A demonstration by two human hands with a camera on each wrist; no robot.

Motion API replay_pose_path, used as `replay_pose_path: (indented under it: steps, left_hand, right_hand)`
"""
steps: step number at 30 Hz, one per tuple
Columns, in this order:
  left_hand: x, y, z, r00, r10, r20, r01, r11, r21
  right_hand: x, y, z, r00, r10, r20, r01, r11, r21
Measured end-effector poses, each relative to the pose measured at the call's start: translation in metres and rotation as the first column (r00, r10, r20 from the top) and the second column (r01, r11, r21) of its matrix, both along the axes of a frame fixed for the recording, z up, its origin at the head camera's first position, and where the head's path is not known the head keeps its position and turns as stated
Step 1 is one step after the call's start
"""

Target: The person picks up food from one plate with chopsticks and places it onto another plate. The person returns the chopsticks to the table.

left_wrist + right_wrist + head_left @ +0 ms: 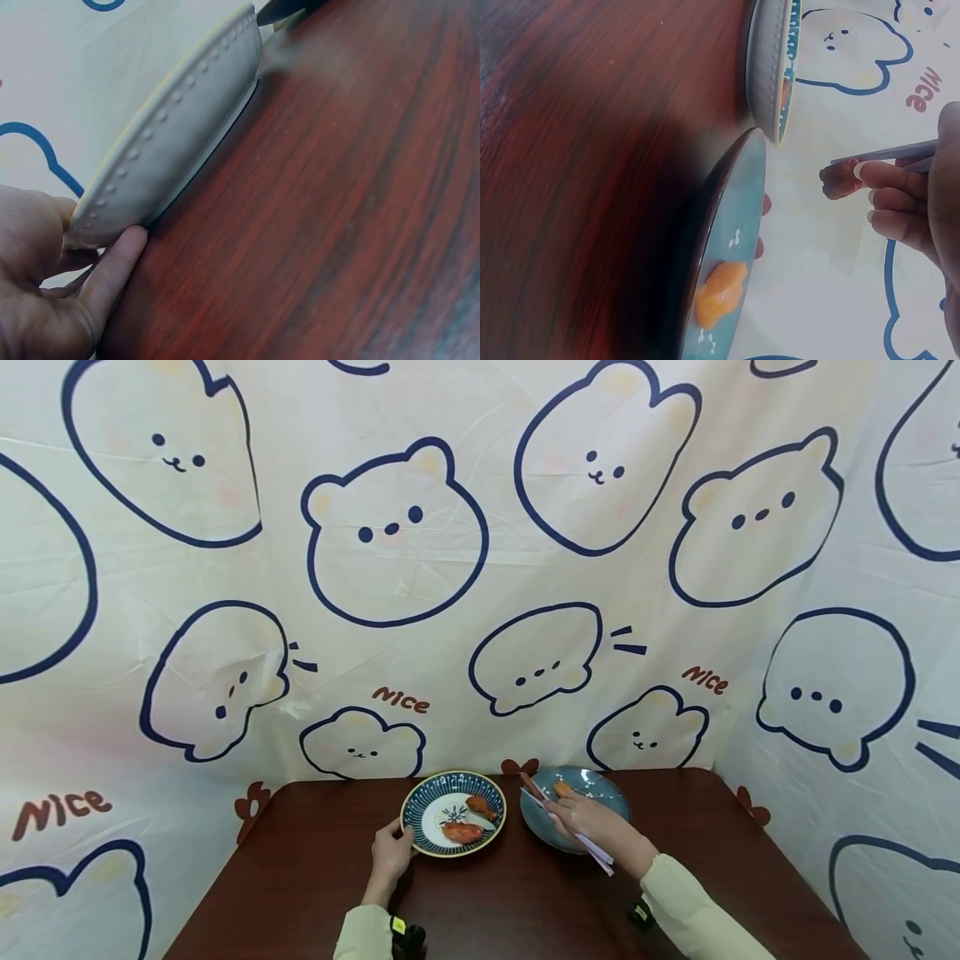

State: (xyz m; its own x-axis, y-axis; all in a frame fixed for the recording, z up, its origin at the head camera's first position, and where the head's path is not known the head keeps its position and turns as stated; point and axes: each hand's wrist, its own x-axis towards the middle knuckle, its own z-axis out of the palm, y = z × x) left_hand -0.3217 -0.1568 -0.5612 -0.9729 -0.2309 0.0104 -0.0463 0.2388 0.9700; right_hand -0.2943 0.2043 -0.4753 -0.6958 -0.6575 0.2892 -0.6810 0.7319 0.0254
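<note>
My left hand (390,853) grips the left rim of a round plate (415,799) with blue stripes and a yellow edge; in the left wrist view a fingertip presses its underside. On that plate lie a brown drumstick-like piece (481,807), a reddish-orange piece (462,832) and a whitish piece (478,821). My right hand (600,822) holds pale purple chopsticks (595,850) over a blue-green plate (607,791). A dark reddish-brown food piece (840,180) is at their tips, above the plate. An orange food piece (721,292) lies on the blue-green plate.
Both plates stand side by side near the back edge of a dark brown wooden table (495,902). A pale cloth (450,668) with cartoon animal outlines hangs right behind it and along both sides.
</note>
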Motion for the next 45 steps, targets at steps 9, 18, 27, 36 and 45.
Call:
replay_pose_path:
  steps: [9,18,27,36,45]
  left_hand:
    - [0.0,0.0,0.0,1.0,-0.003,-0.006,0.003,1.0,-0.001]
    - [0.0,0.0,0.0,1.0,-0.006,-0.002,0.006,1.0,0.002]
    - [0.0,0.0,0.001,1.0,-0.003,-0.004,0.003,1.0,0.003]
    - [0.0,-0.001,-0.001,1.0,-0.01,-0.008,0.01,1.0,0.002]
    - [0.0,-0.001,-0.002,1.0,-0.013,-0.004,0.013,1.0,0.005]
  right_hand:
    - [-0.002,-0.004,-0.003,0.996,0.039,-0.08,-0.039,0.999,0.005]
    - [-0.004,-0.009,-0.004,0.991,0.058,-0.121,-0.059,0.998,-0.001]
    - [-0.001,-0.013,0.0,0.993,0.065,-0.098,-0.069,0.997,-0.031]
    - [-0.003,-0.017,-0.004,0.99,0.068,-0.125,-0.075,0.996,-0.045]
    - [0.0,-0.024,-0.003,0.999,0.017,-0.046,-0.021,0.997,-0.079]
